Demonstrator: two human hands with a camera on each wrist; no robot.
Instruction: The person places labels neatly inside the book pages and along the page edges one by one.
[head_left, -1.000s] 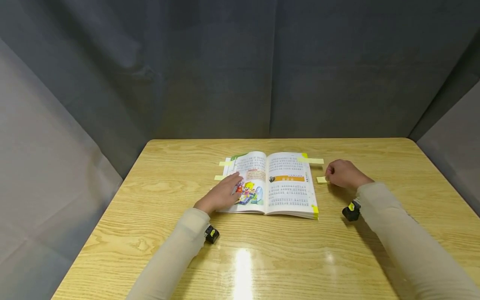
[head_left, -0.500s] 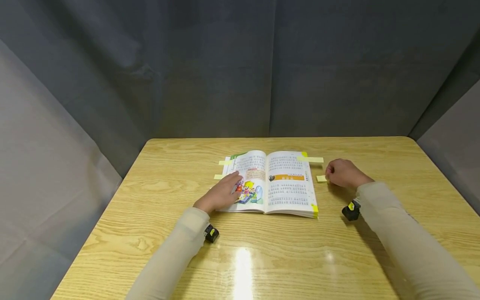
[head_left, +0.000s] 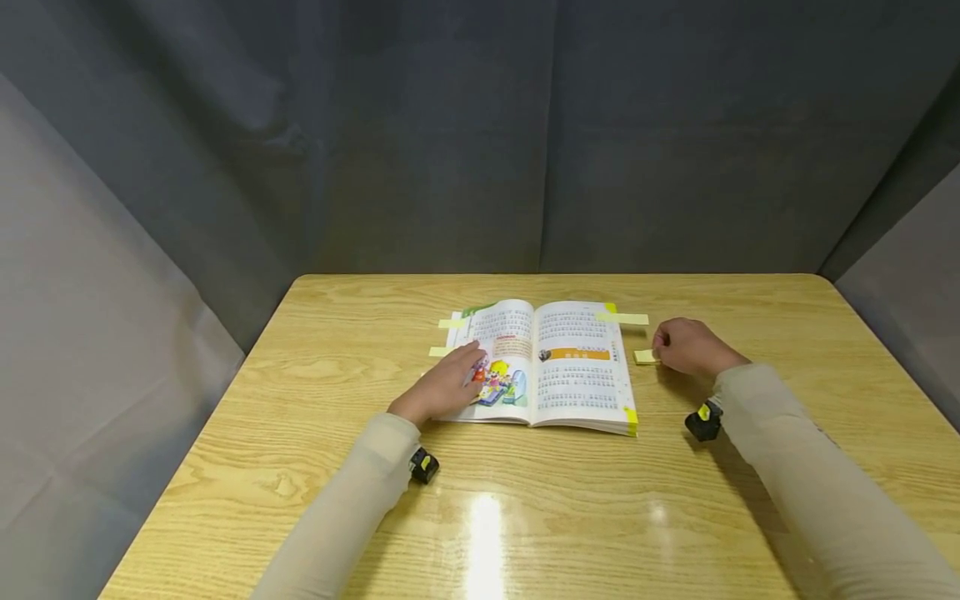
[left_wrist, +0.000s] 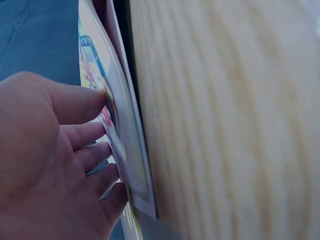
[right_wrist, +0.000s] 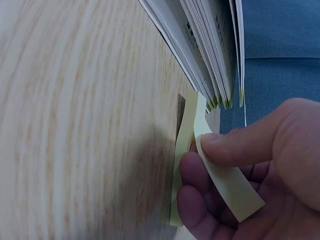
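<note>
An open book [head_left: 577,392] with printed text and a cartoon picture lies on the table. My left hand [head_left: 441,386] rests on its left page, fingers spread and fairly straight; the left wrist view has the thumb [left_wrist: 80,103] against the page. Just right of the book is a small pad of pale yellow sticky notes [head_left: 643,357]. There my right hand [head_left: 692,346] pinches a sticky note [right_wrist: 232,190] between thumb and fingers. In the right wrist view this strip curls away from the pad [right_wrist: 183,155], and the two still meet at the far end.
One yellow strip [head_left: 628,319] sticks out from the right page's upper edge. On the left side, two more strips, an upper one [head_left: 450,323] and a lower one [head_left: 440,352], protrude. The wooden table [head_left: 570,517] ends at a dark curtain [head_left: 435,150].
</note>
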